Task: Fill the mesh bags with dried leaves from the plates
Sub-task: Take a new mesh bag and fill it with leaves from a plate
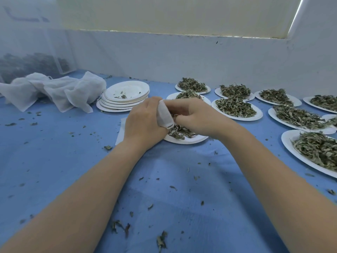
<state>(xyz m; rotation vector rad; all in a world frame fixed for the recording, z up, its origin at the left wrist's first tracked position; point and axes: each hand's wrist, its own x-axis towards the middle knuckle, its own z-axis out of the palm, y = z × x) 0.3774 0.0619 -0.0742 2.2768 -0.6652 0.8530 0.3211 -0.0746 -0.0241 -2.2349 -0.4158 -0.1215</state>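
My left hand (144,121) grips a white mesh bag (164,115) by its mouth, just above a white plate (189,138) at the table's middle. The rest of the bag lies flat on the cloth to the left of my wrist. My right hand (195,115) has its fingers curled round a pinch of dried leaves (179,132) at the bag's opening. A small heap of leaves lies on the plate under both hands. Part of the plate is hidden by my hands.
A stack of emptied white plates (125,96) stands at the back left, beside a pile of white mesh bags (54,90). Several plates heaped with dried leaves (235,106) fill the right side. Leaf crumbs are scattered over the blue cloth (164,179). A wall runs along the back.
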